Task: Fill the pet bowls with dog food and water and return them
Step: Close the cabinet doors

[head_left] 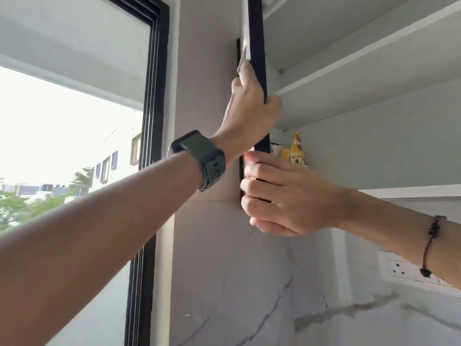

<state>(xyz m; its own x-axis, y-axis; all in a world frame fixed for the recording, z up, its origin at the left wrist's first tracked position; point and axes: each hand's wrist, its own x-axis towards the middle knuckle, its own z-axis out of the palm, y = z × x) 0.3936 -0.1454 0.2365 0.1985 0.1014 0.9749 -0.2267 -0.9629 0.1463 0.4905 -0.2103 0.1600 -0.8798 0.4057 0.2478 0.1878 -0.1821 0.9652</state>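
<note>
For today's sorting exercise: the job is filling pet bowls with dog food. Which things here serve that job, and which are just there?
Part of the job:
left hand
right hand
cabinet door
dog food bag

Just there:
window
wall socket
wristwatch
bracelet

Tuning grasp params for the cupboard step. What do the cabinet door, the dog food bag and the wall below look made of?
Cabinet door: likely a laminated board, matte black edge, pale face; thin, flat panel. Both the left hand and the right hand grip its edge.
Dog food bag: looks like glossy printed plastic film, yellow with a puppy picture, crinkled top.
Wall: marble-look slab or tile, grey veins, slight sheen.
</note>
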